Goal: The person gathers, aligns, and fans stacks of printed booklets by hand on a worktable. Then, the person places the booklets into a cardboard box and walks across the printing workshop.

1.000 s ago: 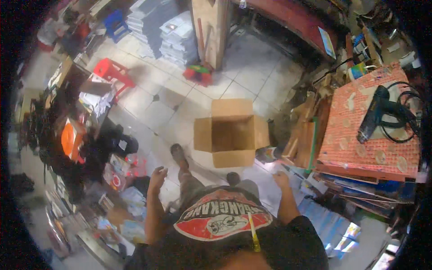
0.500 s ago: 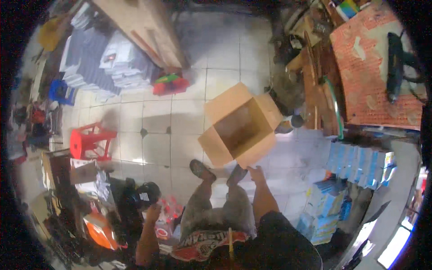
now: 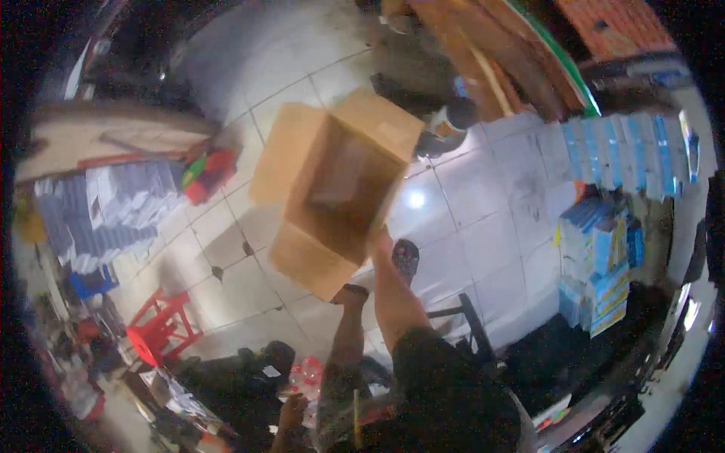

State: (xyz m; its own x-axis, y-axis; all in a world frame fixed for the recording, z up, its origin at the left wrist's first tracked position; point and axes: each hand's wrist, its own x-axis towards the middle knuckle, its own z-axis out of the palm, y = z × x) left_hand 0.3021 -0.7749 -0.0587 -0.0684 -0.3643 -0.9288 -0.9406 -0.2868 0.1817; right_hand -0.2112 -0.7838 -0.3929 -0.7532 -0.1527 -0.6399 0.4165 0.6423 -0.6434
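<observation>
An open, brown cardboard box (image 3: 343, 181) with its flaps spread out sits tilted in front of me; its inside looks bare and shadowed. My right hand (image 3: 383, 245) reaches out along a straight arm and grips the box's near right edge, with the fingers partly hidden by the cardboard. Low in the view, my left hand (image 3: 293, 411) hangs near my lap beside some red and clear plastic items (image 3: 308, 375). Its fingers are too dark and blurred to make out.
A red plastic stool (image 3: 165, 328) stands on the tiled floor at left. Stacks of grey-white paper goods (image 3: 113, 204) lie beyond it. Blue packs (image 3: 596, 264) are piled at right. A dark chair-like frame (image 3: 472, 325) stands beside my right arm, and wooden furniture (image 3: 483, 53) fills the far right.
My view has turned to the right, so the surroundings appear rotated. My right hand has moved from beside the box's near flap onto its edge, and the box looks larger and more tilted.
</observation>
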